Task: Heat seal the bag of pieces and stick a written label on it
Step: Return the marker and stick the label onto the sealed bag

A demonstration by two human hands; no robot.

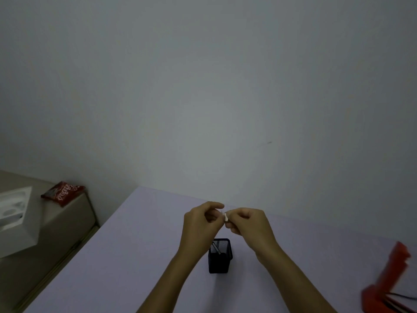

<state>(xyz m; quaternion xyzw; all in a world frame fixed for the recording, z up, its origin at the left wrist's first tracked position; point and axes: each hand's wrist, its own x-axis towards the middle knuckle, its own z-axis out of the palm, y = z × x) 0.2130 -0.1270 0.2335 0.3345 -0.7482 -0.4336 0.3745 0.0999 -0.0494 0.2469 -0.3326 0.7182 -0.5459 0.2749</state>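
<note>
A small white label (225, 217) is pinched between left hand (201, 219) and right hand (249, 224), above a black pen holder (220, 256) at six o'clock.

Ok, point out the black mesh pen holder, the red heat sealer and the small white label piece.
Black mesh pen holder (220, 258): head view, on its front mesh wall.
Red heat sealer (388, 283): head view, on its raised arm.
Small white label piece (225, 217): head view, on the bit showing between the fingertips.

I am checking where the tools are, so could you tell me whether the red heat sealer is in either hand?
No, the red heat sealer sits on the table, away from both hands.
</note>
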